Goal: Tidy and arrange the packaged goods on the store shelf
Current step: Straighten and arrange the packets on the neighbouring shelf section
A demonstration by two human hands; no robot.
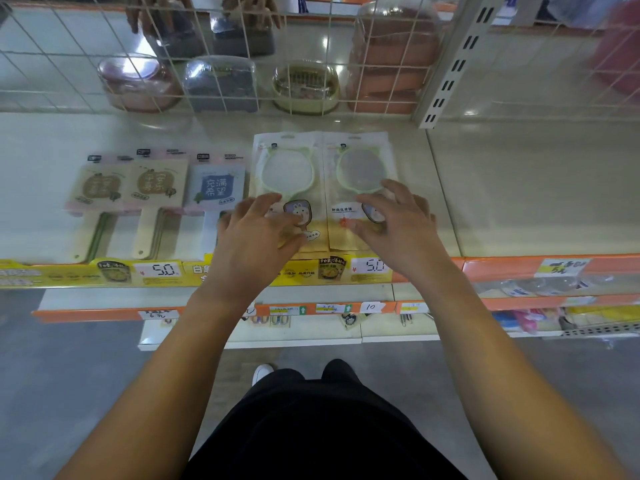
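Pale store shelving [502,188] fills the view, its front edge lined with yellow and orange price strips. On it the left hand's fingers [273,202] lie spread and nearly flat on the lower part of the left mirror pack [287,168], pressing on it without gripping; the left hand [258,233] hides the pack's near left corner. The right hand's fingers [398,192] are likewise splayed, loosely curved, their tips resting on the right mirror pack [360,164], with the right hand [405,223] closing on nothing. These two packs, each showing a green-rimmed round mirror with small ears, lie flat and side by side with edges touching, near the middle of the shelf. Just left of them lie three paddle-shaped mirror stacks: two beige stacks [100,188] [157,185] and one blue stack [216,188], handles toward the shelf front. Two price tags reading 5.0 [162,270] [372,265] sit on the yellow strip. Behind a wire grid [242,81], five clear-wrapped container groups are blurred: one pink, two dark, one yellow-green, and one orange stack. Lower shelves [311,327] show below.
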